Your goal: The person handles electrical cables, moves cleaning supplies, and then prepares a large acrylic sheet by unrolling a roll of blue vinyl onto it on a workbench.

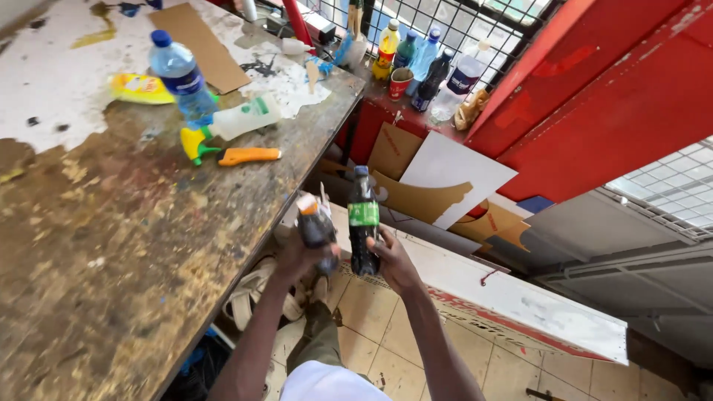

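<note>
Left hand (301, 256): closed around a dark bottle (316, 226) with an orange label, tilted, top toward 11 o'clock.
Right hand (392, 261): wrapped around the base of a dark soda bottle (363, 223), upright, green label, blue cap; just beside the first bottle, at its 3 o'clock.
Contents: both look dark and nearly full; the left one's cap is too blurred to tell.
Table (111, 252): at 9 o'clock, worn, paint-stained. At its far end lie a water bottle (178, 74), a white spray bottle (238, 122), an orange knife (249, 155) and a cardboard strip (200, 46).
Ledge (394, 108): red, at 12 o'clock below a window grille, carrying a cluster of bottles (420, 63) and a cup (400, 83).
Hidden: the person's legs are mostly cut off at 6 o'clock.
Room: tiled floor (386, 349), a white board (520, 297) leaning at 3 o'clock, cardboard cut-outs (423, 197) behind, red panel (609, 82) at 2 o'clock.
</note>
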